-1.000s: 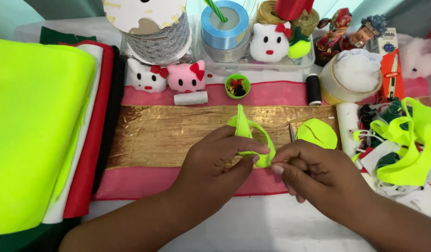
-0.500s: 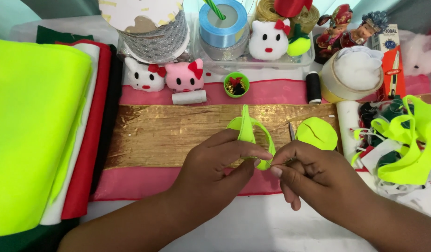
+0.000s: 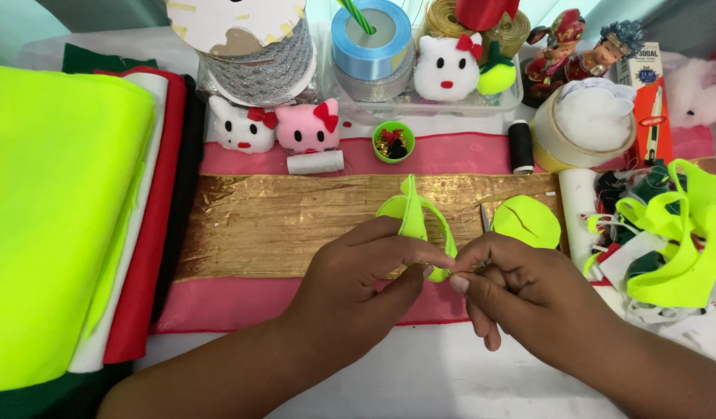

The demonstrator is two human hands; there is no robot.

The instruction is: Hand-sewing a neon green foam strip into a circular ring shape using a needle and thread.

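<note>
Felt piece: a small neon yellow-green felt piece [image 3: 414,217], folded and curled so that one pointed end stands up while a thin strip loops round to the right and down into the fingers; matte and soft-edged, same colour as the big sheet at the left.
Where it is: held just above the gold cloth [image 3: 280,225], near the middle of the scene, between the two hands.
Left hand: the left hand [image 3: 366,268] pinches the lower part of the felt piece between thumb and forefinger, knuckles up.
Right hand: the right hand [image 3: 521,291] meets it from the right, fingertips closed on the bottom edge of the loop; a thin metal point [image 3: 484,219] shows just above this hand, and I cannot tell whether the fingers hold it.
Felt circle: a flat neon felt circle [image 3: 526,221] lies on the gold cloth just right of the hands.
Left side: a stack of folded felt sheets [image 3: 63,202], neon on top, with white, red and dark ones under it.
Far side: two small plush cat heads [image 3: 280,128], a white thread spool [image 3: 315,161], a green cap of beads [image 3: 394,142], a black thread spool [image 3: 520,146] and a blue ribbon roll [image 3: 372,39].
Right side: a heap of neon felt scraps [image 3: 672,233].
</note>
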